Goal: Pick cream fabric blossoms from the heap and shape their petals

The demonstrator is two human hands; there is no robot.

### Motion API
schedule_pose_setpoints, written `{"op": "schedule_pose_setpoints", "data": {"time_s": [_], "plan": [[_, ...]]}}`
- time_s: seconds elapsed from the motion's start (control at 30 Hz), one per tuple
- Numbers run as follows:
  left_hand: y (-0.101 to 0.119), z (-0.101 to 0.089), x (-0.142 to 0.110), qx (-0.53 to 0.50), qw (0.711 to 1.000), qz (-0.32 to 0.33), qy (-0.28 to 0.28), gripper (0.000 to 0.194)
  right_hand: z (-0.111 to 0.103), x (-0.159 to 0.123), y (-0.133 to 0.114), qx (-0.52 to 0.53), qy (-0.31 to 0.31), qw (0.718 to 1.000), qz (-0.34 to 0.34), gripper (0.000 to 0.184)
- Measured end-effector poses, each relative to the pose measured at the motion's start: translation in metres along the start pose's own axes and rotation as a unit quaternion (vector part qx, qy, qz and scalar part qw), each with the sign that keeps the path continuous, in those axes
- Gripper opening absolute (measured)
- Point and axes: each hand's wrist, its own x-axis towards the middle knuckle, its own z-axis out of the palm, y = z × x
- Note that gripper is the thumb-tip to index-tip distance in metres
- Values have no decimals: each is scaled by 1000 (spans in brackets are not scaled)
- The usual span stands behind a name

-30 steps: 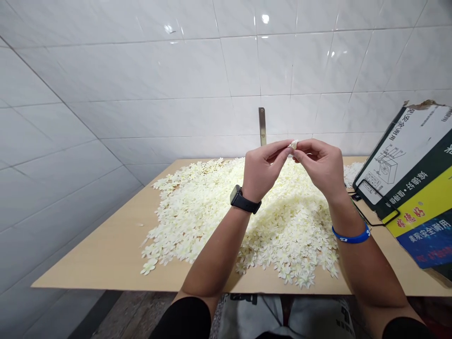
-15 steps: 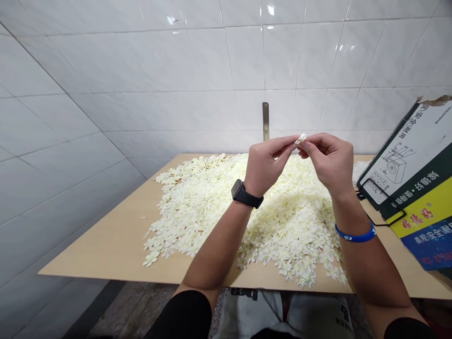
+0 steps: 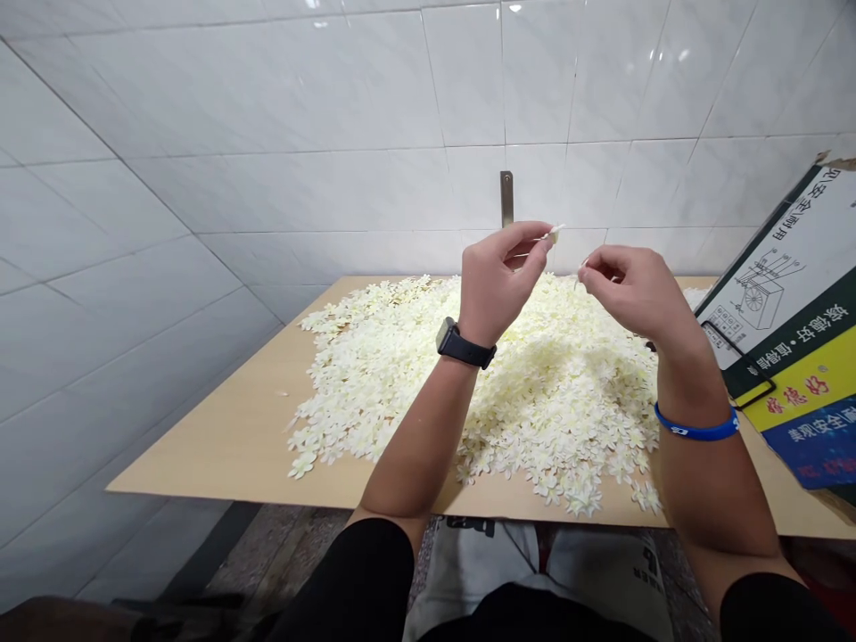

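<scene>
My left hand (image 3: 503,272) is raised above the far part of the pile, thumb and fingertips pinched on a small pale fabric flower (image 3: 554,233) seen nearly edge-on. To its right, my right hand (image 3: 632,283) is closed in a pinch, with a small white bit (image 3: 579,270) at its fingertips, likely another fabric flower; its shape is hard to make out. A gap separates the two hands. Beneath them spreads a broad heap of cream-white fabric flowers (image 3: 401,374) with yellowish centres.
The heap lies on a light wooden table (image 3: 220,437) against a white tiled wall (image 3: 300,196). A printed cardboard box (image 3: 789,303) leans at the right, with a black wire stand (image 3: 755,374) at it. A metal strip (image 3: 506,198) stands upright at the back.
My hands were together at one flower and are now apart. The left hand has risen slightly with the flower; the right has drawn off to the right. The camera view has shifted a little.
</scene>
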Motion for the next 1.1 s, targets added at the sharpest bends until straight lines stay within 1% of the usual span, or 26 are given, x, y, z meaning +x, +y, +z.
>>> {"op": "schedule_pose_setpoints", "data": {"time_s": [0.07,0.1,0.13,0.2,0.27,0.33,0.43,0.5,0.6,0.73,0.9,1.1], "plan": [[-2,-2,1,5,1000,-9,4,14,0,1,6,-77,-49,995,34,27],[-3,-3,2,8,1000,-13,4,14,1,3,9,-111,-62,991,43,32],[-3,-4,2,9,1000,-16,3,14,2,4,12,-136,-62,988,47,35],[-4,-4,3,10,1000,-24,2,14,4,6,15,-151,-35,987,41,34],[-4,-4,3,5,1000,-30,2,13,3,6,13,-109,7,994,23,25],[-3,-3,3,-1,1000,-30,-3,12,2,4,7,-22,33,999,1,18],[-2,0,2,-5,1000,-20,-20,11,4,0,-2,101,61,992,-34,14],[-2,4,0,-9,999,-9,-33,11,8,-2,-5,138,86,985,-53,10],[-3,7,-2,-22,999,0,-39,13,15,-1,-4,157,116,979,-63,9],[-4,8,-4,-26,999,3,-24,15,19,0,-3,185,146,970,-52,14],[0,3,-3,-20,999,13,-29,15,17,-2,-8,203,157,966,-43,13],[-1,0,-2,-2,998,46,-51,19,18,-3,-7,217,157,962,-57,12]]}}
